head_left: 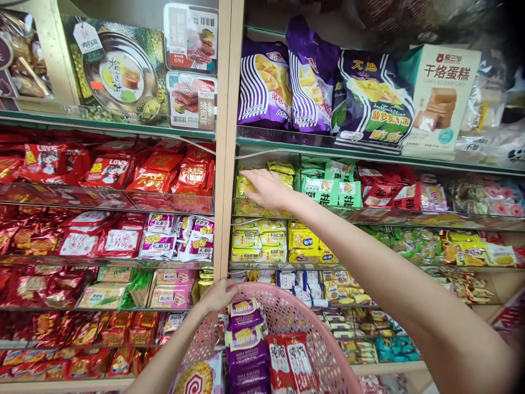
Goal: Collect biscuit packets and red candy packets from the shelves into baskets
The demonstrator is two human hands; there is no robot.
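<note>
My left hand [220,295] is closed over the rim of a pink plastic basket [268,290] with a perforated wall. Inside the basket lie purple soda biscuit packs [246,347], red and white packets [289,358] and a pack with a round biscuit picture [199,376]. Up on the shelf, my right hand [266,189] rests over small yellow packets [283,169], just behind the clear shelf front. Its fingers are stretched out to the left, the thumb apart below them; no packet shows lifted in it. Green and white packets [328,183] sit right of that hand.
A wooden upright [227,137] divides the shelves. Clear front strips [172,200] edge the compartments. Red packets [110,169] fill the left side. Purple chip bags [266,82] and a cake box [441,98] stand on the upper right shelf. More yellow packs [305,243] lie one level lower.
</note>
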